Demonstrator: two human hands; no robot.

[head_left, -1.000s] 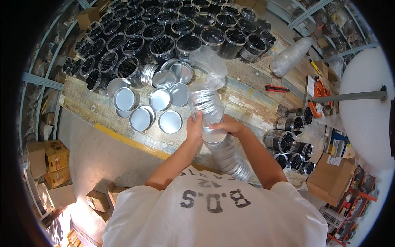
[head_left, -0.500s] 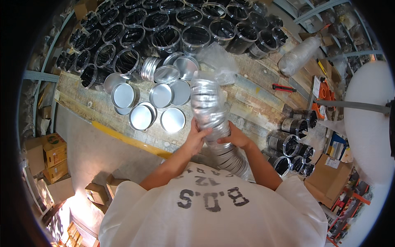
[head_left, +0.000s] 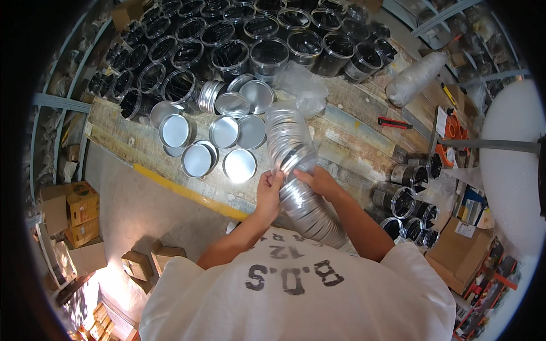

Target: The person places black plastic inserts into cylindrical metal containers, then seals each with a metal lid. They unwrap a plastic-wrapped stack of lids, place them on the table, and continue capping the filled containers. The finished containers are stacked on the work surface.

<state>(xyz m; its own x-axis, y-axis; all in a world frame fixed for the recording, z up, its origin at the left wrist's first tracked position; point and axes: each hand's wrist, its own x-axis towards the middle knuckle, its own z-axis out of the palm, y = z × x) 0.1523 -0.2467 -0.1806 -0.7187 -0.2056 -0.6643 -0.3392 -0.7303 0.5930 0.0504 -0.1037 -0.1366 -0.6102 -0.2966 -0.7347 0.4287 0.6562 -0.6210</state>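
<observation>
silver lids [head_left: 313,213] in clear wrap [head_left: 289,129], hands [head_left: 268,192] gripping both sides

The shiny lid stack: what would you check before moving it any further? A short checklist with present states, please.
1. Both hands on the stack: ok; left hand and right hand grip the lid stack.
2. Lower end supported: cannot tell; it lies close to the white shirt.
3. Stack straight: not ok; it bends near the hands.
4. Red cutter away from the hands: ok.
5. Loose silver lids in one neat pile: not ok; they are scattered.
</observation>
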